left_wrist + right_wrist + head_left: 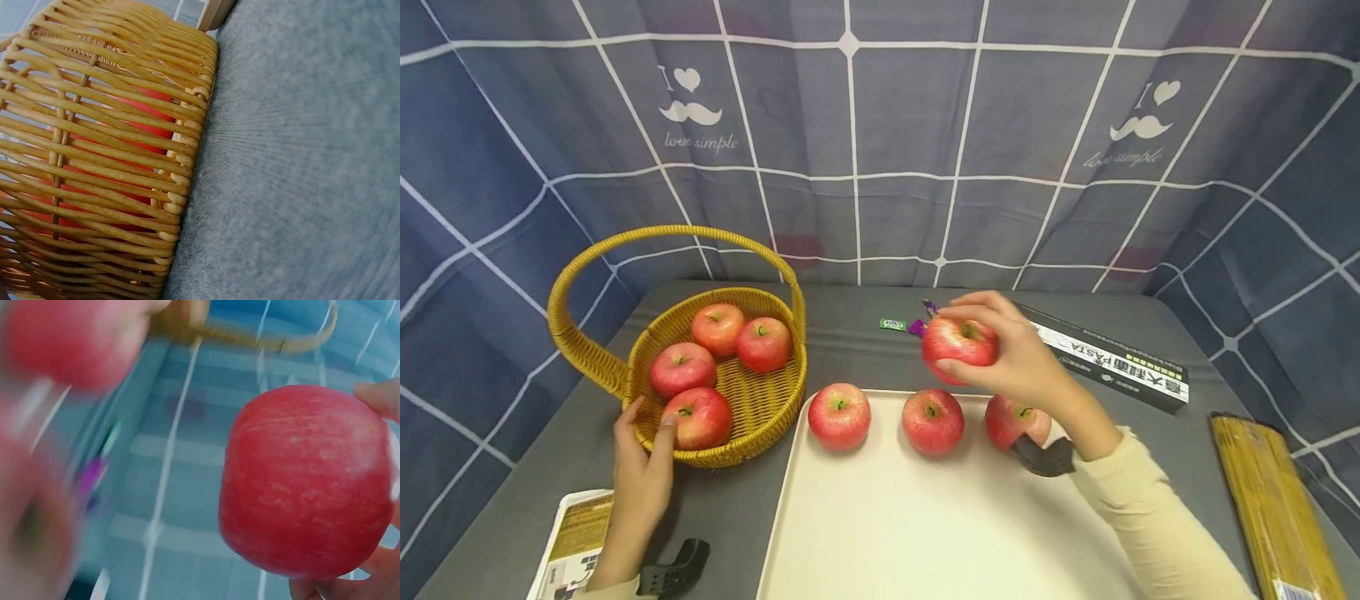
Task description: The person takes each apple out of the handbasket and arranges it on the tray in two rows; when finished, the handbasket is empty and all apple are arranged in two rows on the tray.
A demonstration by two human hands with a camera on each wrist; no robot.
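Observation:
My right hand (1011,350) grips a red apple (958,346), holding it up above the far edge of the cream tray (887,517). Fingers and thumb wrap its sides in the right wrist view, where the apple (306,481) looks large. Three more apples line the tray's far side: a left one (839,417), a middle one (932,422) and a right one (1011,421) partly hidden by my wrist. At the near left rim of the wicker basket (760,433), my left hand (643,475) holds on, thumb beside an apple (700,418). Several apples lie inside the basket.
A black pasta box (1108,367) lies behind my right arm. Small wrapped candies, one green (892,324) and one purple (917,327), are near the back. Yellow packaged sticks (1270,508) lie far right; a printed packet (576,542) is at front left.

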